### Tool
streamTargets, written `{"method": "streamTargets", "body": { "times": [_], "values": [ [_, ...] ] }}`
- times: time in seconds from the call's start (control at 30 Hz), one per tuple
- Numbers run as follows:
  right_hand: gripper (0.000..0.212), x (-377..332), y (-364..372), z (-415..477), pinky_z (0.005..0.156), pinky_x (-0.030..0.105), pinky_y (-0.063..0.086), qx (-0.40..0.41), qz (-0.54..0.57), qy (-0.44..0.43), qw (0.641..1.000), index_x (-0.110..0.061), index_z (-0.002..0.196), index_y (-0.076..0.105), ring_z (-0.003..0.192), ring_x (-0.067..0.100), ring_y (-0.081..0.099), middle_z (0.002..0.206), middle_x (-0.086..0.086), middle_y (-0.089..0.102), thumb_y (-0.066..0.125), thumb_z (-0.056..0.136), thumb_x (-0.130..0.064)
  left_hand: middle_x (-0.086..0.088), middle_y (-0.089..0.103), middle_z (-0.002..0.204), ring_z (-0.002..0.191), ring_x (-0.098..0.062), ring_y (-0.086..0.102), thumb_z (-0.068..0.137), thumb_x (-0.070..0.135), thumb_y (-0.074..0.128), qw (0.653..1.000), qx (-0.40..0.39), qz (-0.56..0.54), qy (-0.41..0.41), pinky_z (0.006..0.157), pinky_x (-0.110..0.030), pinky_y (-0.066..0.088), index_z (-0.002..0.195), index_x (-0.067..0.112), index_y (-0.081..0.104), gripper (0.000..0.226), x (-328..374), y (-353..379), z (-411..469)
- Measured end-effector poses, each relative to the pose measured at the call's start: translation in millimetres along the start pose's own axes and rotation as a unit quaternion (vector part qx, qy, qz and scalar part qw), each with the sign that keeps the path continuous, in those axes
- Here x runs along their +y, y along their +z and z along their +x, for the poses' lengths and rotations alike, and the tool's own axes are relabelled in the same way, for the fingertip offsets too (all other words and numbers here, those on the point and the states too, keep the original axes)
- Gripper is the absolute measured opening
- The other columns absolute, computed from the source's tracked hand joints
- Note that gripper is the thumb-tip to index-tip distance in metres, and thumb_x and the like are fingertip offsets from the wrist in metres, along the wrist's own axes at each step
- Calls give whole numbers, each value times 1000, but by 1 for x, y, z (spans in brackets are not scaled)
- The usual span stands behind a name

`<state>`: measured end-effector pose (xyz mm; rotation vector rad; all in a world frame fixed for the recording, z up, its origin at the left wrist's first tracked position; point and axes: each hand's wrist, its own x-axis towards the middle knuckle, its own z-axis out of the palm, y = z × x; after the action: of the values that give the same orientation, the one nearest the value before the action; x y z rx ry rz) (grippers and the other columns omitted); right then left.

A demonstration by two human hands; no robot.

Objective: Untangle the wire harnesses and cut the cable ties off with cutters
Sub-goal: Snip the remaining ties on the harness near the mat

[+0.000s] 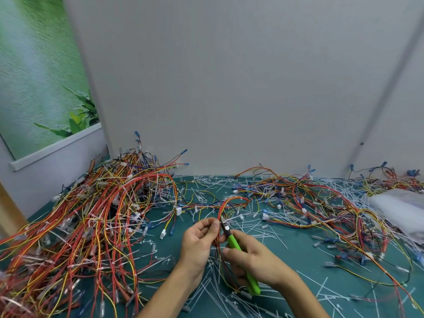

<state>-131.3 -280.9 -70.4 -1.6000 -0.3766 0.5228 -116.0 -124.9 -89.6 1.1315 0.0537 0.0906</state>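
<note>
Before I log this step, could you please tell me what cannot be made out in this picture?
Head view:
- Cable tie at the cutters' tip: too small and blurred to tell whether it is cut.
- Held harness: its gripped stretch is hidden by fingers of the left hand.
- Cutters' handle middle: hidden by the right hand.
- Left wire pile: cut off by the frame edges.

A single wide-angle view looks from the person's head, forward and down over the bench [298, 255]. It sits close above the left hand [198, 241] and the right hand [254, 259], which lie low in the middle. The grey wall [229, 88] straight ahead fills the upper half, and straight lines bend toward the edges.
</note>
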Motion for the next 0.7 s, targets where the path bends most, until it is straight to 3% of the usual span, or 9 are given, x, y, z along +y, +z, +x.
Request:
{"method": "streamTargets", "body": {
  "times": [0.17,0.4,0.7],
  "values": [
    [36,0,1,0,47,29,48,-6,-2,2,1000,-6,121,46,50,19,47,66,1,48,63,94,-24,-3,67,68,59,-12,61,90,7,65,1000,-3,0,-4,61,-22,54,102,-4,63,16,0,1,-1],
    [32,-1,1,1,45,24,38,10,-7,-1,1000,-9,119,49,49,11,36,73,7,35,59,93,-22,-4,67,69,59,-13,61,79,17,69,1000,-7,-8,1,61,-22,54,100,-1,64,28,0,0,-1],
    [47,-4,1,-2,44,26,42,-5,33,0,999,4,118,44,50,16,42,75,10,44,65,87,-24,-4,65,66,55,-11,59,91,4,63,1000,-7,0,7,57,-21,51,102,-4,60,14,-2,3,-1]
  ]
}}
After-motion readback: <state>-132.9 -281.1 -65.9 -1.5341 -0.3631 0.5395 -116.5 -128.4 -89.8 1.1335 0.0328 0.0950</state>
